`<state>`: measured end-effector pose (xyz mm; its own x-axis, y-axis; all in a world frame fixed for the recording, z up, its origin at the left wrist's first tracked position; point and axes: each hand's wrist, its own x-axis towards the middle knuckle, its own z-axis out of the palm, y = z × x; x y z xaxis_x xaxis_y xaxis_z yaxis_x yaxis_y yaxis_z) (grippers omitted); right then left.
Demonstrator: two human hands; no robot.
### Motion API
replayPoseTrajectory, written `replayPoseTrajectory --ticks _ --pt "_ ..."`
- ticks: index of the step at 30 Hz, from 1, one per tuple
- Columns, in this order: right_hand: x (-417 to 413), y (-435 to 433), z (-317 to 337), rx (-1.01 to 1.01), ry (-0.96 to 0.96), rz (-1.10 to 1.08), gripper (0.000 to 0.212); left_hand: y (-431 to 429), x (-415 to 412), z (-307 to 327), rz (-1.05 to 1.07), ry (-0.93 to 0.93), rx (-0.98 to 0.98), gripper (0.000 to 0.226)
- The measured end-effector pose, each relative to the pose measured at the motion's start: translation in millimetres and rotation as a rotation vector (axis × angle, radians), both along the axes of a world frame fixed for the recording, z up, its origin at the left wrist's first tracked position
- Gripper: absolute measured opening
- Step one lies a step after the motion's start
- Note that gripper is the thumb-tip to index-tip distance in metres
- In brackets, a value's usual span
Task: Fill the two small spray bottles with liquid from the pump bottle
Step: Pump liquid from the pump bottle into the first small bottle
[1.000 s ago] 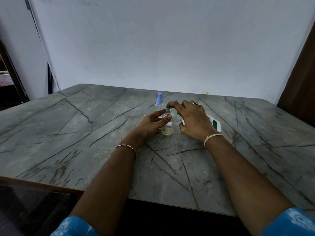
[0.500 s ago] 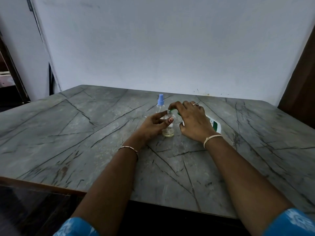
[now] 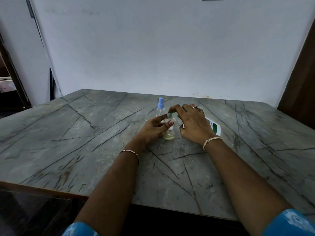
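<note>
The open spray bottle (image 3: 169,133) stands upright near the middle of the table (image 3: 85,133), its clear body holding a shallow layer of pale yellowish liquid at the bottom. The left hand (image 3: 154,129) holds it from the left side, with the thumb across the front and the fingers curled round the back. A green spout (image 3: 172,113) sits right at the bottle's open mouth. The right hand (image 3: 193,125) is cupped over the top of the pump bottle (image 3: 214,127), fingers curled down onto the spout. It hides most of that white, green-labelled bottle, which seems to lean toward the small one, though its base is out of sight.

Just behind and to the left, the capped spray bottle (image 3: 160,108) stands upright with a light blue sprayer on top, close beside the left hand's fingertips.

A ring (image 3: 195,107) shows on the right hand, a pale band (image 3: 211,140) circles the right wrist and a thin bracelet (image 3: 130,152) the left. Blue patterned sleeves (image 3: 80,229) edge the bottom of the view. The table is grey stone veined with dark lines, backed by a plain white wall (image 3: 170,48).
</note>
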<state>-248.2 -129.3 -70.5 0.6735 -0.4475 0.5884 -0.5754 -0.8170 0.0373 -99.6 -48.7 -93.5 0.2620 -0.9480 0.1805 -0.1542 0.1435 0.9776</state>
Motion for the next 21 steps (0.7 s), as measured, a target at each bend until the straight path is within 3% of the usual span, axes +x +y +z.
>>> replayPoseTrajectory --ticks 6,16,21 --pt "-5.4 1.6 -2.0 -0.043 0.015 -0.006 0.072 -0.2 0.9 -0.9 0.002 0.023 0.015 0.061" --pt "1.0 0.1 -0.3 -0.01 0.003 -0.013 0.063 2.3 -0.3 1.5 -0.004 0.001 0.014 0.051" --pt "-0.4 1.5 -1.0 -0.048 0.016 -0.014 0.07 1.8 -0.1 2.2 0.026 -0.009 0.022 0.055"
